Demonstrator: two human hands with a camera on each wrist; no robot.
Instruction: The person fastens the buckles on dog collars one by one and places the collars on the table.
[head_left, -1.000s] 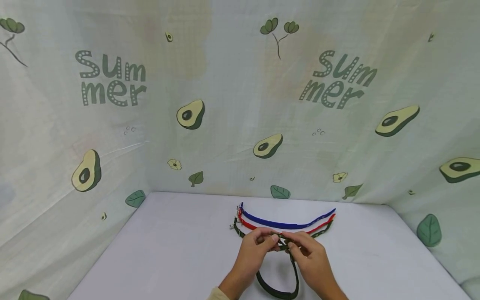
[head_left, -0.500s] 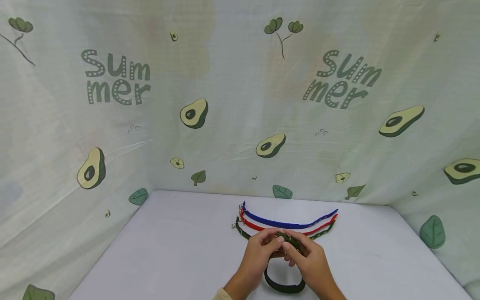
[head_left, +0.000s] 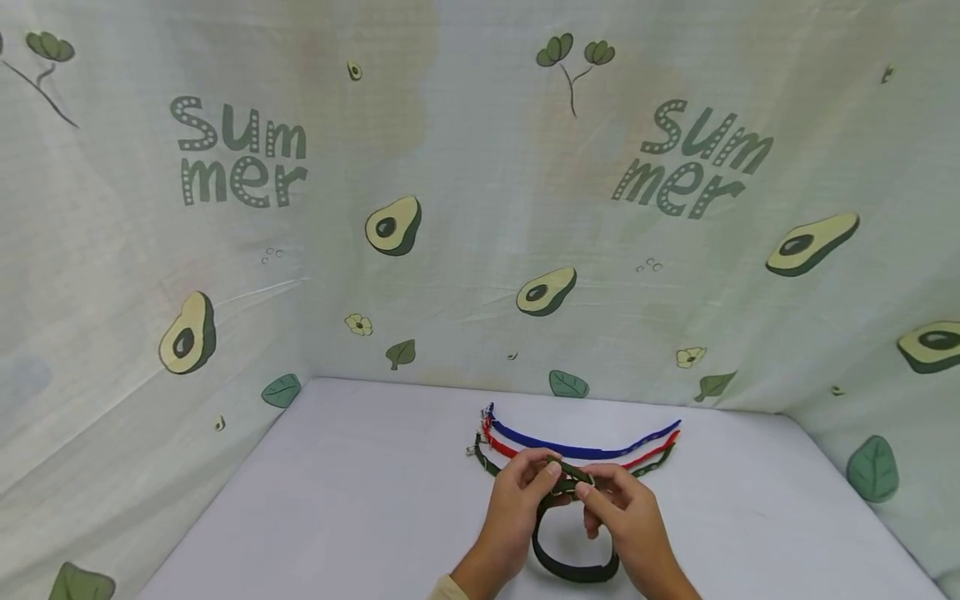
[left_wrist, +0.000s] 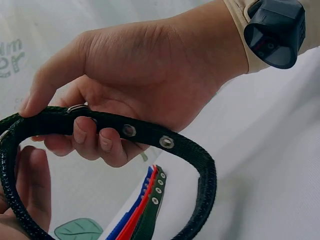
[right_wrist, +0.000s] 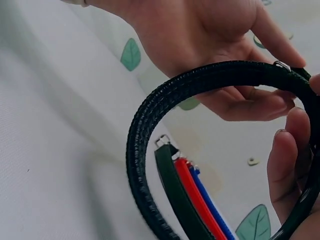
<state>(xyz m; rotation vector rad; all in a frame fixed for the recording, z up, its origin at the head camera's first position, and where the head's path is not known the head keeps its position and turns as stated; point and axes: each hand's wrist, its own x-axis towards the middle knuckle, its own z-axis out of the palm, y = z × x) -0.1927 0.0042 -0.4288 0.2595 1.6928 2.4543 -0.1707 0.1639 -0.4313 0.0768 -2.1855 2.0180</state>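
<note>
A black woven collar (head_left: 573,568) is bent into a loop above the white table (head_left: 352,500). My left hand (head_left: 528,487) pinches the strap (left_wrist: 145,134) near its metal eyelets, thumb on top and fingers curled beneath. My right hand (head_left: 611,500) grips the other side of the loop (right_wrist: 150,125) by the metal buckle (head_left: 583,478). Behind the hands lie three flat straps side by side: blue (head_left: 577,448), red (head_left: 501,448) and dark green (head_left: 651,463), also seen in the right wrist view as dark green (right_wrist: 177,197), red (right_wrist: 200,197) and blue (right_wrist: 215,215).
A cloth backdrop (head_left: 480,208) printed with avocados and "Summer" encloses the table on the back, left and right sides. A tan sleeve cuff and a black wrist device (left_wrist: 275,30) sit on the left wrist.
The hands drew together and then apart slightly at the buckle. The loop of the black collar has become rounder and hangs a little to the right.
</note>
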